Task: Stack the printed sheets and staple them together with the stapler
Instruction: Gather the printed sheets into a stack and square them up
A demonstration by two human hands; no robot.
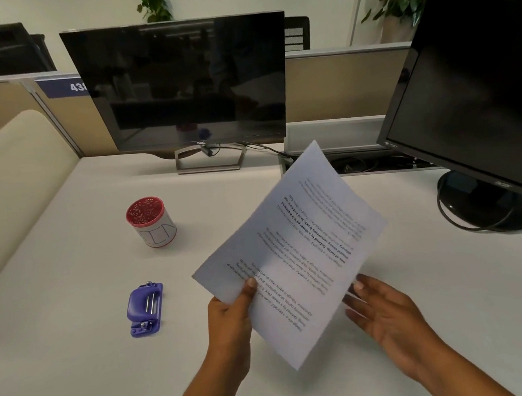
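Observation:
The printed sheets (301, 244) are held up above the desk, tilted, with the text upside down to me. My left hand (232, 320) pinches their lower left edge, thumb on top. My right hand (387, 316) is beside the lower right edge with fingers straight, its fingertips at or just under the paper. The purple stapler (144, 309) lies on the desk to the left of my left hand, apart from both hands.
A white and red cup (151, 223) full of small items stands behind the stapler. A Dell monitor (180, 85) sits at the back, another black monitor (472, 100) with its round base and cables at the right. A beige partition (8, 175) borders the left.

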